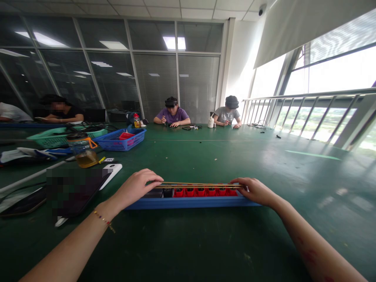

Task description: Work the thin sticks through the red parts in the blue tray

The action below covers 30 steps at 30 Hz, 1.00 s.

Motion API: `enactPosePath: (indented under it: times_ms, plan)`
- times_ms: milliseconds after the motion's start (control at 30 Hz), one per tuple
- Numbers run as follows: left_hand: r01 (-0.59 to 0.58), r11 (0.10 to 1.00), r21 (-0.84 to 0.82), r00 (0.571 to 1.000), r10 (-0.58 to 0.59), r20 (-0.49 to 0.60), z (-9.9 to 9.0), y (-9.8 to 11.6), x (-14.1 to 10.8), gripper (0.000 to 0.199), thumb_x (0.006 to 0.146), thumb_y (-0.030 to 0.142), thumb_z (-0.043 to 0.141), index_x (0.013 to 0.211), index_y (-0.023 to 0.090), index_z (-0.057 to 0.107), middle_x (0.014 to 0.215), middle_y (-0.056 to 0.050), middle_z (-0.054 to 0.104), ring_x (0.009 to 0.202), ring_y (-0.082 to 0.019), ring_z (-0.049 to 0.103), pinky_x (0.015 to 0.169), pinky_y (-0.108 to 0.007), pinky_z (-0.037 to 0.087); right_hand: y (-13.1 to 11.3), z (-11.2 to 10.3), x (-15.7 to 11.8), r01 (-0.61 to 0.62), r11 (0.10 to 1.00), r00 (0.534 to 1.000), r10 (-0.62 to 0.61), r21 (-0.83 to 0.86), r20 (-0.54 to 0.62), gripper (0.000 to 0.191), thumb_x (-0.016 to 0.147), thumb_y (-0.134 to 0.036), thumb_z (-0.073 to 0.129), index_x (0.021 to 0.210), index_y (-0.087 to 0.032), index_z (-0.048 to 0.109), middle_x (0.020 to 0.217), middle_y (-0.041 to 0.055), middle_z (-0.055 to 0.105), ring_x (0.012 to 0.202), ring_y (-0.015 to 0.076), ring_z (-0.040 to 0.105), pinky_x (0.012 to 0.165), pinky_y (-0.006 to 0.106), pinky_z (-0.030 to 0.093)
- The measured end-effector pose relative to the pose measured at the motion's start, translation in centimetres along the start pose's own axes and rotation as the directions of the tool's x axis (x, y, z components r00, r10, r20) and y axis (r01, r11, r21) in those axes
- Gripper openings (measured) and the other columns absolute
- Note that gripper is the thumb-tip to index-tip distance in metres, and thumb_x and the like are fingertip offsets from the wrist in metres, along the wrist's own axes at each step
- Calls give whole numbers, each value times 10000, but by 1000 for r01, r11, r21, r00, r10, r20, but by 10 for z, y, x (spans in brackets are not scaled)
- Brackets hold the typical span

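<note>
A long blue tray (188, 203) lies crosswise on the green table, holding a row of several red containers (200, 192) and a black one (168, 193) at the left. Thin yellowish sticks (196, 185) stretch lengthwise above the containers. My left hand (141, 183) pinches their left ends between thumb and fingers. At the other end, my right hand (252, 189) has its fingers closed round the right ends, over the tray's right part.
Left on the table (188, 243) are a dark tablet (85, 192), a jar of amber liquid (85, 152), a blue basket (120, 141) and a green basket (53, 137). Two people (173, 115) (227, 113) sit at the far edge; another person (63, 111) is far left.
</note>
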<state>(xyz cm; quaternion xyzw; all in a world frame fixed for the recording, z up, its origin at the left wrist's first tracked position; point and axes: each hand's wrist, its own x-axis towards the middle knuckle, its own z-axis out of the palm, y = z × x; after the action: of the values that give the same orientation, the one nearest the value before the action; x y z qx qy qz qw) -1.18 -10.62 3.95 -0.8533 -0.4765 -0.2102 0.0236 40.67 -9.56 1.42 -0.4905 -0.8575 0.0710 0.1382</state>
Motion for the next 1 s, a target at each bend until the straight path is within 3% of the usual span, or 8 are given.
enactPosePath:
  times_ms: [100,167,333,500,633,833,1000]
  plan:
    - [-138,980,143,986,149,-69,-4,3,1,265,834,337,418,963,247,631,899,-23,650,869,-173,537,757,-299,430,3,-5,-3,4,996,999,-8,92,44,400,771,-254,417,1162,-236,497,802,18,636,715,165,571,647,263,427]
    - [-159,970,185,975,183,-125,-8,6,1,283,849,324,393,986,220,618,905,-40,641,863,-175,535,767,-314,432,5,-10,-7,7,984,996,-22,175,82,425,782,-265,414,1204,-227,450,843,26,629,753,168,573,676,276,440]
    - [-3,976,220,953,70,-296,-26,4,1,295,854,339,372,1019,227,589,1022,-46,593,955,-204,512,893,-362,375,14,-25,-18,-11,952,993,-25,305,115,494,780,-283,448,1265,-236,366,976,43,604,888,189,557,797,329,442]
    - [112,965,239,927,-14,-376,-31,-16,8,280,843,354,378,979,246,598,1016,-35,591,943,-210,520,881,-344,371,12,-33,-20,-33,954,999,25,300,28,455,783,-408,479,1199,-228,454,1084,67,575,990,224,518,838,352,435]
    - [105,965,241,953,-28,-301,-17,-27,21,305,836,375,374,942,224,616,968,-46,613,912,-215,531,825,-328,390,6,-32,-16,-1,981,998,14,195,-65,350,798,-436,456,1039,-216,581,1046,59,600,942,211,545,797,319,452]
    - [118,981,154,991,-106,-82,16,-37,43,305,810,407,395,862,235,642,903,-42,632,858,-203,545,751,-287,392,6,-28,-12,23,996,999,-20,81,-41,340,819,-436,413,951,-220,639,925,52,643,819,200,584,716,308,468]
    - [177,983,42,972,-181,150,43,-50,54,246,748,404,468,786,256,660,825,-15,653,759,-177,577,656,-252,391,2,-28,-12,56,998,998,-56,14,-33,326,840,-398,388,963,-237,644,924,45,650,823,197,583,729,310,459]
